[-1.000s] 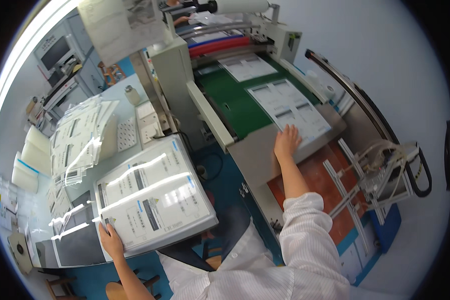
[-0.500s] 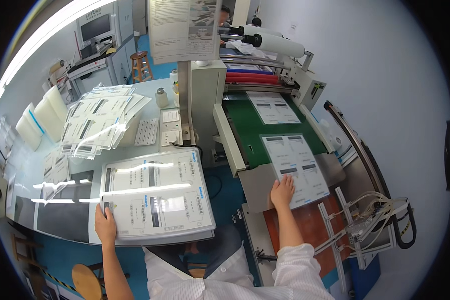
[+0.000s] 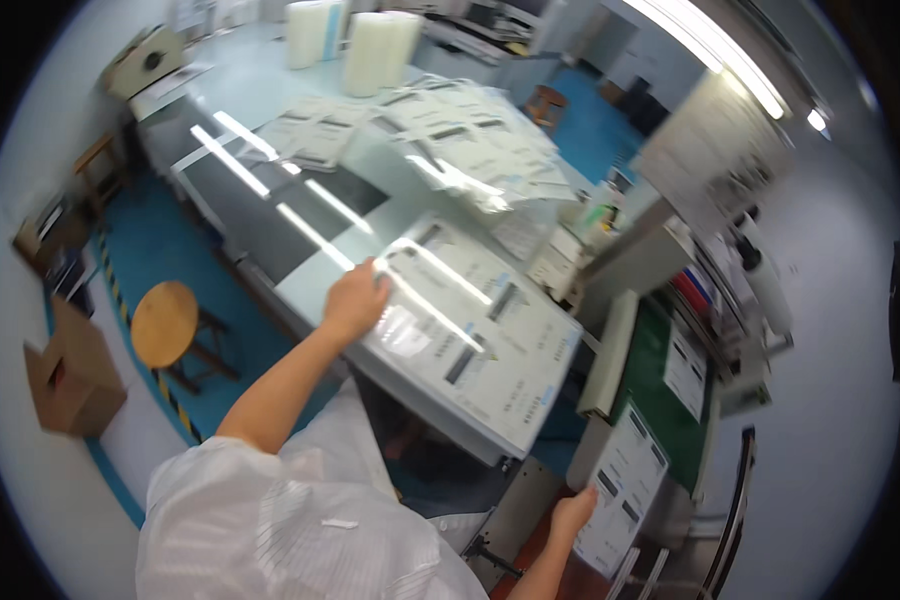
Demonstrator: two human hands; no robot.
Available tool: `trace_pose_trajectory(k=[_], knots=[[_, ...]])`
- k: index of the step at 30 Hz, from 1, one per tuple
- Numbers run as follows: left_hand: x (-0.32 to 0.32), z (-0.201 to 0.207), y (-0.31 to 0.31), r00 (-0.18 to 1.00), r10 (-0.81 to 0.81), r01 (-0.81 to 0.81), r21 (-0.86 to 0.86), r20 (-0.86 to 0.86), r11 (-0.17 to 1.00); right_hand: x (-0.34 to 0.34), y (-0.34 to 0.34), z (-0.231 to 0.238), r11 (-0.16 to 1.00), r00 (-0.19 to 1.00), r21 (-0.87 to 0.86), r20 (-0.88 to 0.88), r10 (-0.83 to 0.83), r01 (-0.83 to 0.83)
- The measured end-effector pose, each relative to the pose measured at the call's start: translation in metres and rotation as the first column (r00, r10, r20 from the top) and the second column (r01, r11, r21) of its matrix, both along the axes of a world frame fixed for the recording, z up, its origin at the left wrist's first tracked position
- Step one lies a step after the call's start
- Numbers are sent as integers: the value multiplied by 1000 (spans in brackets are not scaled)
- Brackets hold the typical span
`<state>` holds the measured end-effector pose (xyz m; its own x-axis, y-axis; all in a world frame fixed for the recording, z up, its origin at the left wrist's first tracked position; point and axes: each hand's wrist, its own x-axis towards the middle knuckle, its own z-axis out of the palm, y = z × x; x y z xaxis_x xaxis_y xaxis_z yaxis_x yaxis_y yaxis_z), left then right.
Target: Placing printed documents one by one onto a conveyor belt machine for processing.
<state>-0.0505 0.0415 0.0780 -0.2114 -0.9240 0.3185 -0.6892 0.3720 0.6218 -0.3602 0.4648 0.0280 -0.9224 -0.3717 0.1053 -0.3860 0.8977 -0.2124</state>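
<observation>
white sheet [image 3: 622,492], right hand [image 3: 572,513] at its edge bunched, no longer splayed, grip of either hand unclear

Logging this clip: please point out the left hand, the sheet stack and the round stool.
Left hand [image 3: 356,302]: head view, back of the hand.
Sheet stack [image 3: 480,336]: head view, middle of the top sheet.
Round stool [image 3: 165,325]: head view, middle of the wooden seat.

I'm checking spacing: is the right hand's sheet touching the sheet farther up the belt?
Apart: the head view shows green belt between near sheet and far sheet.
</observation>
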Motion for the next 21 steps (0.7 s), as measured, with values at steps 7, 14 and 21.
trace_pose_trajectory(k=[7, 14, 21], knots=[[6, 1, 4, 1000, -12, 12, -50, -13, 999, 76, -73, 104, 833, 927, -416, -249, 281, -364], [32, 13, -7, 730, -306, 350, -51, -611, 935, 138, -123, 107, 488, 460, -20, -369, 808, -873], [61, 23, -21, 699, -64, 591, 526, -712, 612, 140, -138, 98, 464, 420, 100, -290, 860, -880]])
